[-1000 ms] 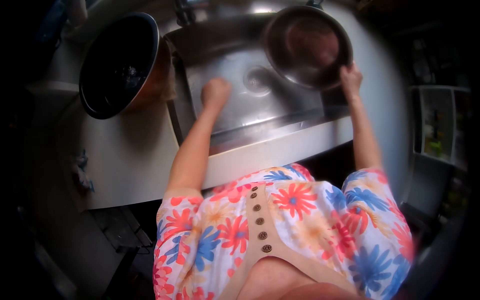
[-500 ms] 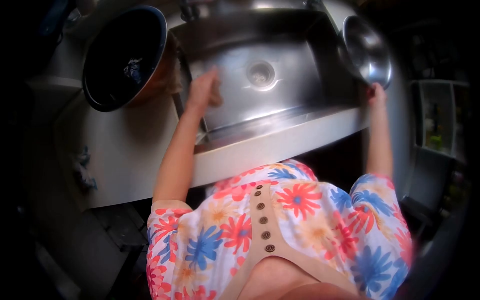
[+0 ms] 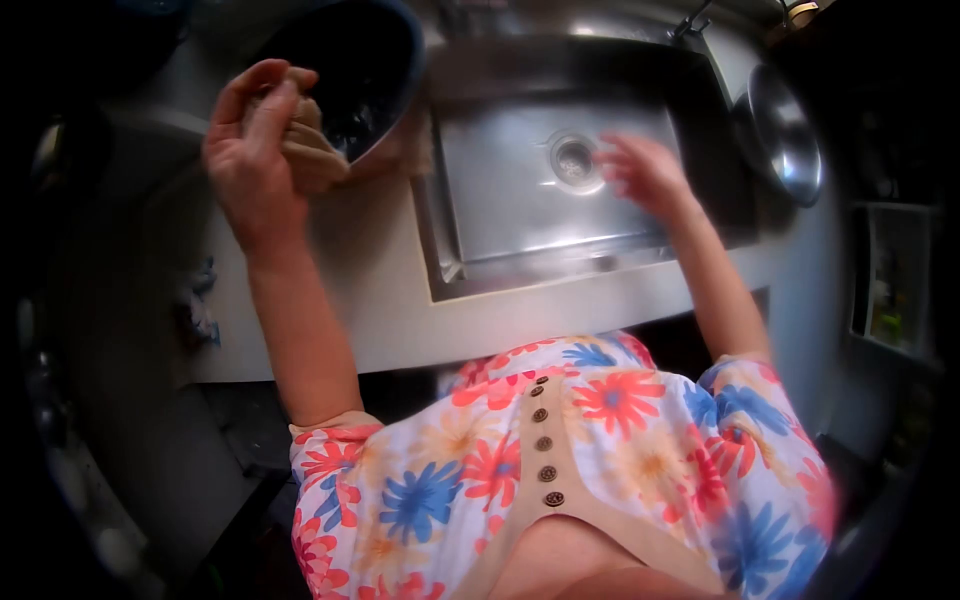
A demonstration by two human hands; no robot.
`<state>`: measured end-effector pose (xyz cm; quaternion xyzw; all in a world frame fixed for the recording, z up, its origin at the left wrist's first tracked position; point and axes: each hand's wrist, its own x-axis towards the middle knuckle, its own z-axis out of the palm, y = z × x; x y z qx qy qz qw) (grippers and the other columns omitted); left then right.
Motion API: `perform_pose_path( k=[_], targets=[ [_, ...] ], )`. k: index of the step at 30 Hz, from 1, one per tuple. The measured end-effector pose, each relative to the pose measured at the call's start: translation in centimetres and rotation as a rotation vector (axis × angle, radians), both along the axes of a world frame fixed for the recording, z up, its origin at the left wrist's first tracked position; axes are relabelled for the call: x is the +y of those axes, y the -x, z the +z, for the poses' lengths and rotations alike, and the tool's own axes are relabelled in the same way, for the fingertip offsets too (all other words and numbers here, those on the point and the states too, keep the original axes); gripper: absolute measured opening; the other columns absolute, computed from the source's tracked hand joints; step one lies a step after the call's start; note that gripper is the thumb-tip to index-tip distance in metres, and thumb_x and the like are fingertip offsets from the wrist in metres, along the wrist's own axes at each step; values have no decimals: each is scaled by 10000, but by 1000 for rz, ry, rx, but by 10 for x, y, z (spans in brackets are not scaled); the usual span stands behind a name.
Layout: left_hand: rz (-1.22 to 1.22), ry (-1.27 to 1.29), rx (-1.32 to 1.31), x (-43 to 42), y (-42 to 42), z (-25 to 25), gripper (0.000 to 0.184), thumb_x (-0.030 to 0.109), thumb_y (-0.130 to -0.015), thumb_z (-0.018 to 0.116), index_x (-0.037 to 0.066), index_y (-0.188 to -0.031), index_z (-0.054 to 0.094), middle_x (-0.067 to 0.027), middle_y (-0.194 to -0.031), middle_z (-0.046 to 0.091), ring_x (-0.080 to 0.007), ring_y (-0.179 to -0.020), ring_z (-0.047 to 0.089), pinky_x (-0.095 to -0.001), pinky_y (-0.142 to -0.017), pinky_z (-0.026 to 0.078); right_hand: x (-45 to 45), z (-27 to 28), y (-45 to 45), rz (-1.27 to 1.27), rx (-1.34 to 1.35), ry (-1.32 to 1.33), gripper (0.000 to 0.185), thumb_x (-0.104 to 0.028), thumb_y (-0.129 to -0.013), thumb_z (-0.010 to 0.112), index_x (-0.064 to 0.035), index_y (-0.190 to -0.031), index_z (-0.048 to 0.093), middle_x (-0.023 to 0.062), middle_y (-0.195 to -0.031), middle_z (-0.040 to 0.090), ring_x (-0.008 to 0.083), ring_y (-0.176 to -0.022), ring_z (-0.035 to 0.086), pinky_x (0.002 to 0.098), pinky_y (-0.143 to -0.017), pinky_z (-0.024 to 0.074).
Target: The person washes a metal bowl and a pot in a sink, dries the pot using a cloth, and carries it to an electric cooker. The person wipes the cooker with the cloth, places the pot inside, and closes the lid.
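Note:
My left hand [image 3: 258, 160] is raised over the left counter, its fingers closed round a crumpled beige cloth [image 3: 312, 150]. The cloth hangs in front of the near rim of a large dark-lined pot [image 3: 360, 60]; something small and shiny lies inside the pot. Over the right half of the steel sink [image 3: 510, 200], near the drain [image 3: 575, 162], my right hand [image 3: 642, 172] is held with its fingers spread and nothing in them, slightly blurred. A shiny metal bowl [image 3: 785, 135] rests tilted on the counter right of the sink.
A faucet [image 3: 690, 22] stands behind the sink's right corner. The pale counter [image 3: 370, 320] runs along the front and left. A small crumpled item [image 3: 200, 305] lies at its left edge. A white-framed shelf [image 3: 885, 280] is at the far right.
My right hand has let go of the metal bowl and moved left over the sink. My left hand has carried the cloth left from the sink to the pot. The view has shifted.

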<state>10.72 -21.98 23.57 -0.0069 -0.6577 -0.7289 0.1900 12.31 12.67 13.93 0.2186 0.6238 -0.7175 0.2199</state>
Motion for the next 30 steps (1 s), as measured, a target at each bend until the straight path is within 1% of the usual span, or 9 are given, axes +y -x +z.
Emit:
perform_pose_path(
  k=[2, 5, 8, 11, 13, 14, 18, 25, 30],
  targets=[
    [162, 262, -32, -42, 16, 6, 194, 81, -799, 605, 11, -979, 583, -92, -872, 607, -105, -730, 570, -191, -637, 470, -53, 6, 20, 182, 68, 78, 437, -311, -856, 556, -9, -1156, 458, 133, -883, 608, 137, -613, 613, 218, -419, 477],
    [416, 607, -324, -112, 45, -12, 338, 258, -800, 604, 38, -1056, 579, -132, -966, 610, -182, -890, 578, -289, -778, 464, -111, 31, 42, 296, 147, 100, 565, -388, -848, 543, -1, -1226, 381, 129, -855, 604, 142, -579, 608, 244, -420, 481],
    [108, 620, -609, -153, 72, -38, 472, 324, -792, 609, 5, -1130, 525, -152, -1019, 585, -226, -997, 527, -327, -854, 418, -150, 49, 61, 359, 204, 37, 630, -443, -821, 559, 7, -1221, 375, 130, -811, 600, 150, -537, 602, 260, -424, 486],
    [-34, 377, -512, -137, 69, -47, 470, 124, -743, 637, -51, -1149, 480, -149, -991, 585, -212, -920, 553, -298, -825, 434, -172, 49, 68, 362, 267, -6, 584, -399, -819, 570, 20, -1172, 365, 138, -732, 595, 171, -513, 604, 284, -423, 494],
    [-29, 348, -477, -135, 65, -50, 444, 45, -732, 614, -54, -1142, 475, -101, -925, 588, -154, -833, 559, -253, -751, 443, -179, 41, 65, 356, 334, -2, 532, -350, -828, 565, 21, -1147, 360, 139, -702, 594, 179, -510, 607, 291, -417, 495],
    [-26, 333, -460, -134, 64, -51, 437, 5, -726, 603, -55, -1138, 473, -77, -893, 589, -125, -790, 562, -230, -714, 448, -179, 43, 64, 343, 319, 22, 433, -260, -852, 521, 22, -1134, 351, 135, -674, 596, 191, -509, 612, 283, -404, 492],
    [12, 344, -390, -96, 48, -22, 441, -25, -709, 589, -59, -1135, 482, -88, -892, 589, -127, -765, 577, -223, -696, 474, -162, 30, 46, 295, 279, 136, 294, -189, -892, 439, 7, -1094, 356, 143, -719, 604, 201, -509, 613, 251, -393, 495],
    [8, 502, -264, -37, 45, 4, 399, -20, -709, 602, -37, -1101, 530, -77, -877, 597, -102, -726, 583, -205, -670, 486, -139, -5, 14, 101, 206, 410, 273, -206, -909, 444, -17, -1087, 359, 143, -765, 603, 194, -525, 619, 233, -407, 504],
    [-62, 622, -188, 3, 45, 19, 377, -1, -729, 598, -31, -1099, 538, -72, -866, 605, -99, -716, 582, -204, -668, 484, -128, -22, -2, 18, 53, 526, 262, -229, -903, 463, -22, -1053, 403, 121, -779, 599, 181, -586, 616, 236, -503, 505]
  ],
)
